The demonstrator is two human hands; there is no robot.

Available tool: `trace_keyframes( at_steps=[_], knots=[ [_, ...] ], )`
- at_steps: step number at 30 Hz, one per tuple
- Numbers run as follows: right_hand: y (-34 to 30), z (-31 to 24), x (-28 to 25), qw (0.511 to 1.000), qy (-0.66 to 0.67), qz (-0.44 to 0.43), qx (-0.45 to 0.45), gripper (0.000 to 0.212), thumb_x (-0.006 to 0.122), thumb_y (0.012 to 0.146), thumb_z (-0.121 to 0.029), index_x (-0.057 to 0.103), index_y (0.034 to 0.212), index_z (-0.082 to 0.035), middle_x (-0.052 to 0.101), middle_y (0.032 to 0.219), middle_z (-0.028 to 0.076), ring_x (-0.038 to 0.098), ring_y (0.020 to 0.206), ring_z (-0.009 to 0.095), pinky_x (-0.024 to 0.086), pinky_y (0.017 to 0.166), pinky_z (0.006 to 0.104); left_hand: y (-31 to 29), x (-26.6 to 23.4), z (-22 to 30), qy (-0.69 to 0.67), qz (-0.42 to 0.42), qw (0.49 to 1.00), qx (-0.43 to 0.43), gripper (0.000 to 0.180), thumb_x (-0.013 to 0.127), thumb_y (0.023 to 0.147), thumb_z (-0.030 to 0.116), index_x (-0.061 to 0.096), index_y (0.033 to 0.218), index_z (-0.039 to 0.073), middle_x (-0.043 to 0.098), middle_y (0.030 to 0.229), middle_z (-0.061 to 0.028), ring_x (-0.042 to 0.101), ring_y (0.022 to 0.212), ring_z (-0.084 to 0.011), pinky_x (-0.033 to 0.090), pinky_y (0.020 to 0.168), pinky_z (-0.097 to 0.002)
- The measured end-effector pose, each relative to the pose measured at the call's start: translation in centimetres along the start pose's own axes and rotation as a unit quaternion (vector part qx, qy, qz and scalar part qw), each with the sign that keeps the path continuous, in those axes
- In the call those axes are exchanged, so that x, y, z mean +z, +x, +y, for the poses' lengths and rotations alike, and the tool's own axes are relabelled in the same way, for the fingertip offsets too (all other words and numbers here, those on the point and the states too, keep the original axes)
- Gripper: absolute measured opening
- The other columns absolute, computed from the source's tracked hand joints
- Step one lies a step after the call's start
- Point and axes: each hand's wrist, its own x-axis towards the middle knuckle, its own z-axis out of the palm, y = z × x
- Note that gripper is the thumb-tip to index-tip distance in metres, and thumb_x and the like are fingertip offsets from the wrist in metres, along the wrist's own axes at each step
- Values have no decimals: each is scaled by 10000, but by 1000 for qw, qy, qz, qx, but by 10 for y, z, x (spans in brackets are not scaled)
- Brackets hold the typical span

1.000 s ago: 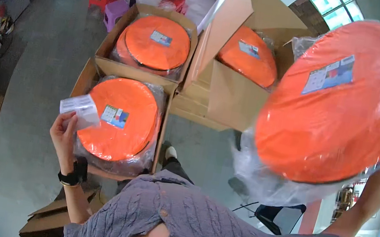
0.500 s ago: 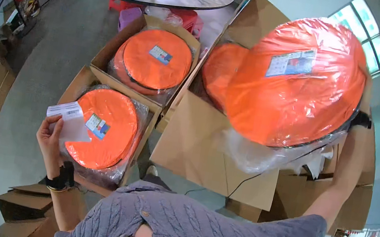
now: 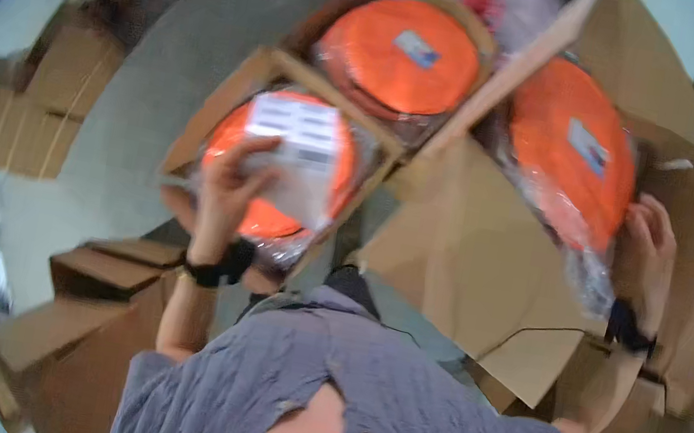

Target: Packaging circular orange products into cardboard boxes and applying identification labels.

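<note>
My left hand [image 3: 227, 197] pinches a white printed paper sheet [image 3: 309, 141] between thumb and fingers. The sheet is held above an orange round folded bundle [image 3: 265, 223] in clear plastic, hiding much of it. On the right, another plastic-wrapped orange bundle [image 3: 571, 149] with a printed card lies tilted in a large open carton [image 3: 481, 239]. Beside that bundle's right edge is my right hand [image 3: 650, 244], its fingers slightly bent and apart, with nothing visible in them. Blur hides whether its fingertips touch the plastic.
A third orange bundle [image 3: 402, 51] sits in a carton [image 3: 306, 22] farther back. The nearer left carton [image 3: 208, 115] adjoins it. More brown cartons [image 3: 86, 324] are stacked at the lower left and others [image 3: 51, 94] at the far left. A thin black cord [image 3: 530, 330] crosses the large carton's flap.
The large orange bundle that my right hand held raised is now down in the right carton, and that hand has come away from it. The paper stays in my left hand. The view has shifted.
</note>
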Motion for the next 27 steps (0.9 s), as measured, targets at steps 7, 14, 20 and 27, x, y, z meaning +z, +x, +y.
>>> trace_keyframes(
  at_steps=[7,14,20,27],
  knots=[
    [-133,-114,196,947,-90,-247,-184,316,659,764,-67,594,1070,-20,619,1037,133,598,990,264,445,885,335,-25,-39,-16,-136,-68,988,6,526,659,792,-58,492,1284,27,571,1205,-66,528,1112,-131,453,931,-277],
    [-154,-144,409,931,-62,-132,-336,358,724,709,-85,609,1047,-50,631,1005,113,597,949,312,461,890,427,-39,-123,-31,-179,-140,973,-41,572,702,739,-89,434,1239,-14,607,1111,-121,607,998,-164,504,862,-288],
    [-171,-147,505,940,-41,-153,-303,230,725,719,-118,640,925,-63,652,891,93,613,855,308,465,865,439,-35,-192,-75,-88,-192,975,-74,362,699,760,-63,494,1049,10,621,888,-44,617,924,-118,507,795,-257],
    [-182,-120,582,945,-70,-122,-297,162,728,715,-112,635,839,-67,645,859,76,614,823,283,481,805,419,-36,-225,-130,57,-168,980,-87,282,719,749,3,530,958,25,658,859,-129,678,837,-224,520,704,-294]
  ],
)
